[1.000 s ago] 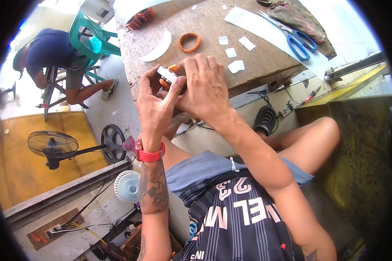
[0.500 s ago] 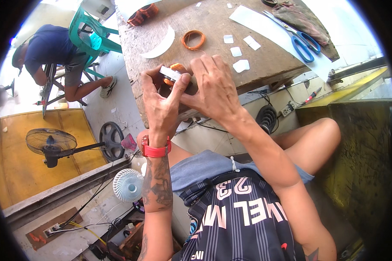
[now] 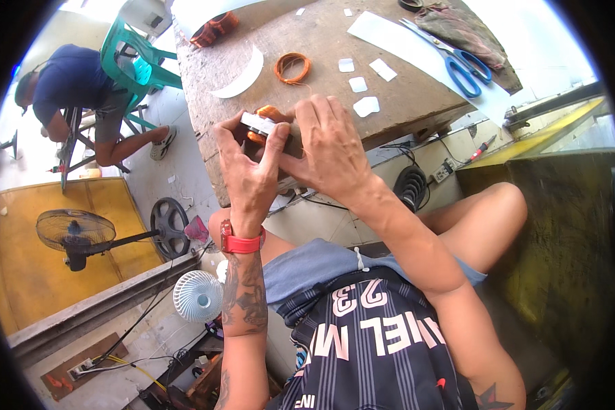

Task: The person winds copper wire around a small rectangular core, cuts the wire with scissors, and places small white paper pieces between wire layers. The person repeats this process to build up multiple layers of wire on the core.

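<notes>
My left hand (image 3: 242,167) grips a small motor stator (image 3: 258,123) with orange copper windings and a white band, its thumb pressed on the near side. My right hand (image 3: 331,147) is close against the stator's right side with bent fingers; its fingertips are hidden, so what they pinch cannot be made out. Just beyond lies a round coil of copper wire (image 3: 292,68) on the wooden table (image 3: 253,24). A thin strand trails from the coil toward my right fingers.
White paper pieces (image 3: 367,106), a curved white strip (image 3: 242,76), blue-handled scissors (image 3: 463,74) on a white sheet and a bundle of wound coils (image 3: 214,29) lie on the table. Far left, another person (image 3: 75,82) bends beside a green chair (image 3: 133,65). Fans (image 3: 198,296) stand at left.
The whole view has shifted slightly, carrying the table and its things to the left. Both hands keep nearly the same hold around the stator, which looks slightly turned.
</notes>
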### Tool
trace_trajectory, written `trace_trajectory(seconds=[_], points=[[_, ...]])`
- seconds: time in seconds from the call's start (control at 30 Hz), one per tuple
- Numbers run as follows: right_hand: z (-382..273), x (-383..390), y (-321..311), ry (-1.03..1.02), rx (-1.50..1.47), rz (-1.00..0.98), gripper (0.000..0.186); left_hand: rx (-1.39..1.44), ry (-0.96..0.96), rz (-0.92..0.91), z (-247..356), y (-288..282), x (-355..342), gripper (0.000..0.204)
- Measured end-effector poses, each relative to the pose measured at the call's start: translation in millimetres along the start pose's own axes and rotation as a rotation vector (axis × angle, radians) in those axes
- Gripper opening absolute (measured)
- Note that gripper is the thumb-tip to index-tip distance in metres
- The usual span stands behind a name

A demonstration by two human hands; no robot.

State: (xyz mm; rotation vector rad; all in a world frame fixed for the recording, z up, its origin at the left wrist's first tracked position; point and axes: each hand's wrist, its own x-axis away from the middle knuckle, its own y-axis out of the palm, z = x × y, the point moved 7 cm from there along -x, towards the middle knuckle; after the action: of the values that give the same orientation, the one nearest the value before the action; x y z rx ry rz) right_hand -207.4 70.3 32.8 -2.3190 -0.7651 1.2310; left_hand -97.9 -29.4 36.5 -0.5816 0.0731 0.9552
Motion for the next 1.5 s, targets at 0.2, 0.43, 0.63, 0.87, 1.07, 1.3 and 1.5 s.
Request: trace_trajectory(seconds=[0.2, 0.43, 0.63, 0.87, 1.07, 1.3, 1.5], points=[[4, -13, 3, -0.049, 0.116, -0.130, 0.062, -0.103, -0.026, -0.028, -4, -2, -3, 0.063], [2, -18, 12, -0.174, 0.126, -0.179, 0.051, 0.046, -0.056, -0.044, -6, 0, -2, 0.062], [3, -13, 13, -0.203, 0.058, -0.141, 0.047, -0.074, 0.014, -0.021, 0, -1, 0, 0.062], [3, -12, 7, -0.138, 0.076, -0.228, 0.055, -0.024, -0.028, -0.036, -7, 0, -2, 0.066], [24, 5, -39, 0.006, 0.086, -0.291, 0.051, -0.093, 0.008, -0.053, -3, 1, -2, 0.078], [40, -16, -61, 0.092, -0.316, -0.392, 0.033, 0.176, -0.193, -0.368, -13, -20, -21, 0.053], [40, -22, -56, 0.091, -0.214, -0.489, 0.032, -0.133, -0.283, -0.566, -20, -33, -48, 0.060]])
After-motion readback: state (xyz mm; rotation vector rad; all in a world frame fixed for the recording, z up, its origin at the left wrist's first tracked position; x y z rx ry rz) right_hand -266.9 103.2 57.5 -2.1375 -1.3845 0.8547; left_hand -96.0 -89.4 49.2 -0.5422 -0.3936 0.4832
